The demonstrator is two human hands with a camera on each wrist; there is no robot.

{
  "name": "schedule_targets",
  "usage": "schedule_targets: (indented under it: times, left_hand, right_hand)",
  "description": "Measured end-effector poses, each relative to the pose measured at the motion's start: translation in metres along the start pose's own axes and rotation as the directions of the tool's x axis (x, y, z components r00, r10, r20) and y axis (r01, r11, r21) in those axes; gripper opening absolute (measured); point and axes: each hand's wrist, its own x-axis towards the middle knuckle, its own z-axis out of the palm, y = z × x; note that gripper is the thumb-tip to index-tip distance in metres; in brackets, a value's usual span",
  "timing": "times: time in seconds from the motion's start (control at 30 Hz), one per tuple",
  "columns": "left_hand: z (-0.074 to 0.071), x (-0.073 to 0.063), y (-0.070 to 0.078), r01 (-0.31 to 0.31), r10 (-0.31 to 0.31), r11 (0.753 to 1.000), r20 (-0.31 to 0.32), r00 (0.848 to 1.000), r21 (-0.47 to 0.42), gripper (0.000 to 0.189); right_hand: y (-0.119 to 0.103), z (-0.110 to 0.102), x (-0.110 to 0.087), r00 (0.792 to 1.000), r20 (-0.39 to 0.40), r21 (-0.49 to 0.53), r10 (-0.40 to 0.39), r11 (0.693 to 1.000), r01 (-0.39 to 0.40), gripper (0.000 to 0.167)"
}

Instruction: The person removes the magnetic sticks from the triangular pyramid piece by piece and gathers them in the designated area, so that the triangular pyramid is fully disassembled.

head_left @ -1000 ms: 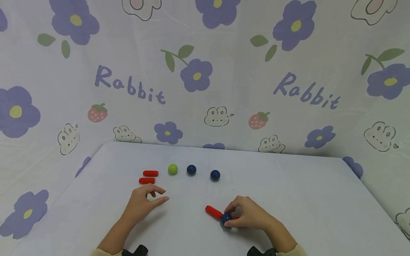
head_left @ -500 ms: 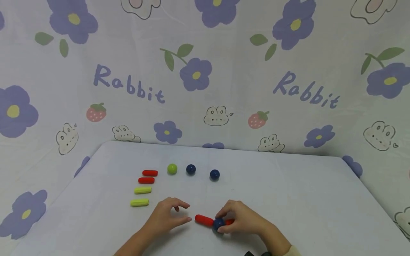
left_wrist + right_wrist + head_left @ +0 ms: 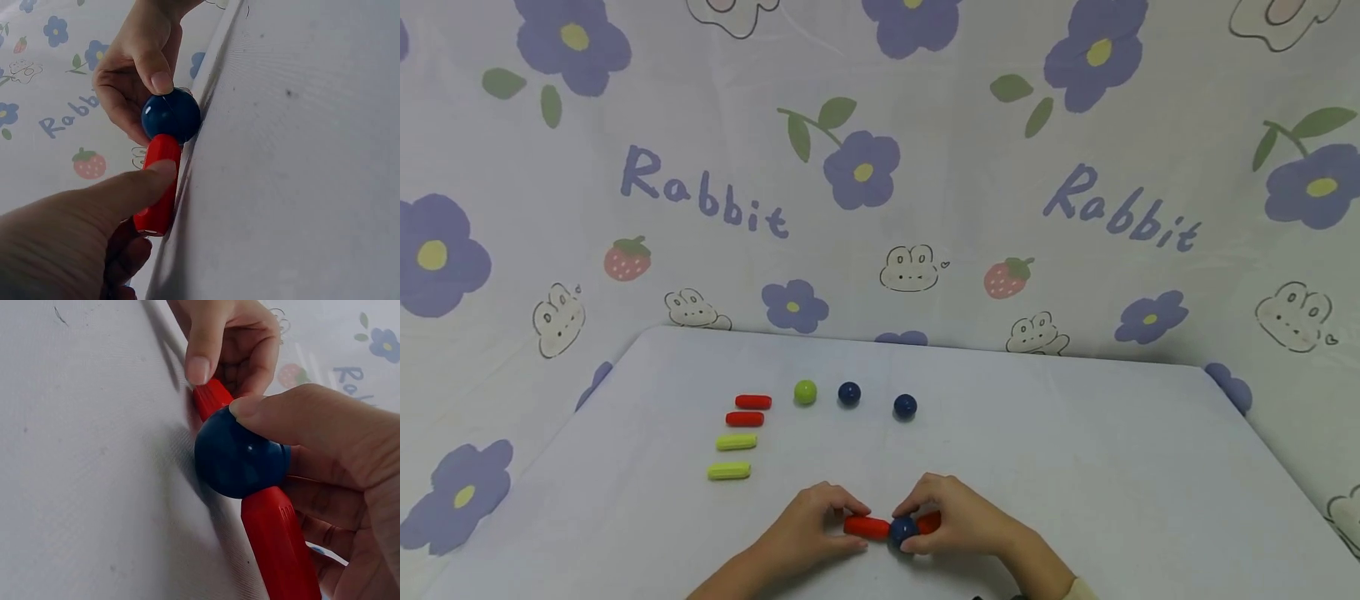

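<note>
A navy blue ball sits between two red rods in line, one at each side, near the front middle of the white table. My right hand pinches the ball between thumb and fingers. The rod on the far side of it, a red rod, runs along under my right palm. My left hand pinches the other red rod, its thumb lying along the rod's side. That rod's end meets the ball in the left wrist view; whether it is fixed to it I cannot tell.
Further left lie two red rods and two yellow-green rods. Toward the back stand a green ball and two more navy balls. A printed cloth hangs behind the white table.
My left hand has come right and toward the front, and now holds the left red rod. My right hand has carried the ball and rods slightly left and nearer; the joined row lies straighter across.
</note>
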Motion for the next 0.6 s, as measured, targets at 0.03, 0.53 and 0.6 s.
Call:
schedule_targets:
  times: [0.03,0.53,0.6]
  left_hand:
    - [-0.0001,0.0001,0.0002,-0.004,0.004,1.000,0.000,1.000,0.003,0.030]
    - [-0.0029,0.0032,-0.0012,-0.030,0.029,0.999,0.022,0.999,0.039,0.022]
    - [-0.0039,0.0029,-0.0014,-0.032,0.030,0.998,0.029,0.999,0.046,0.022]
  right_hand:
    - [-0.0001,-0.0001,-0.0001,1.000,0.001,0.002,0.002,1.000,-0.002,0.030]
    - [-0.0010,-0.0019,0.0005,1.000,0.009,-0.013,-0.002,1.000,0.002,0.030]
    - [-0.0016,-0.0018,0.0010,1.000,0.018,-0.006,0.011,1.000,-0.011,0.030]
